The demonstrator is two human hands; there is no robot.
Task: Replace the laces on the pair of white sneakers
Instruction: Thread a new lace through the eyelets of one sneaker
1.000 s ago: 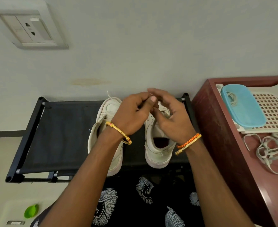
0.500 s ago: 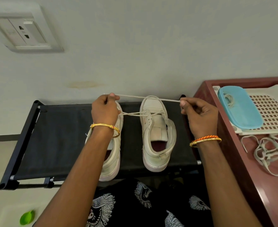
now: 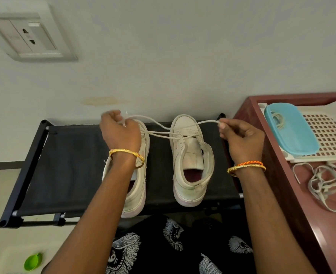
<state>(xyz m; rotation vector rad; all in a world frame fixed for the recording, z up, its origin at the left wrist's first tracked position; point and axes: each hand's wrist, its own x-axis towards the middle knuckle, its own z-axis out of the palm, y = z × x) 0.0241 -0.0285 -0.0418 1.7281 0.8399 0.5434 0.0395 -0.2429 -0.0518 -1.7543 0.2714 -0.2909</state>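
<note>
Each hand, left [image 3: 119, 131] and right [image 3: 240, 138], pinches an end of the lace [image 3: 159, 133] threaded through the right sneaker's [image 3: 191, 155] front eyelets. Upper eyelets look unlaced; I judge the left sneaker [image 3: 139, 175] remains too.

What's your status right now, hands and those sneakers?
Left hand pinching one lace end, right hand pinching the other. Lace threaded through right sneaker, pulled sideways. Left sneaker beside it. Nothing blocking.

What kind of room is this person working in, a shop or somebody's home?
Most likely a home, perhaps a bedroom or hallway corner. A low black fabric shoe rack stands against a plain wall with a wall socket, and a dark red wooden table beside it holds a household plastic basket. Nothing suggests a shop.
</note>
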